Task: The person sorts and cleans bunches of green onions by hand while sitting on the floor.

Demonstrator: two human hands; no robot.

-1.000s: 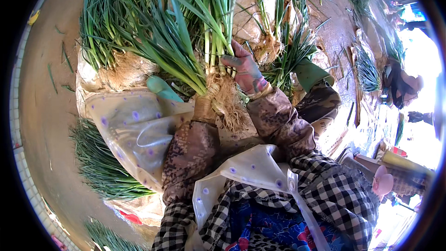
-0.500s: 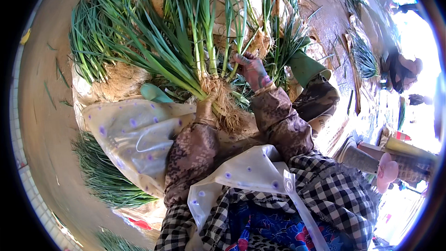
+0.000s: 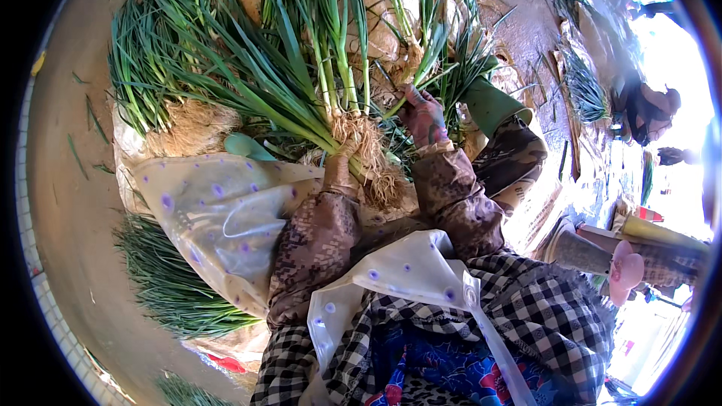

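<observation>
My left hand (image 3: 342, 164) is closed around the lower stems of a bunch of green onions (image 3: 331, 83). Their long leaves fan upward, and the pale stringy roots (image 3: 365, 154) spill over to the right of that hand. To the right of the bunch, my right hand (image 3: 425, 119) pinches a single green onion stalk (image 3: 432, 56), apart from the others. Part of that stalk is hidden by the fingers. Beneath both hands lie loose green leaves, partly covered by the roots and my sleeves.
A tied-looking pile of green onions (image 3: 150, 68) with roots lies at the far left. More greens (image 3: 177, 278) lie at the near left. My green boot (image 3: 492, 105) stands right of my hand. A spotted plastic apron (image 3: 218, 210) covers my lap. Other people work at the right.
My right hand has shifted slightly right and down, drawing a stalk away from the bunch. My left hand keeps its hold, moving only slightly.
</observation>
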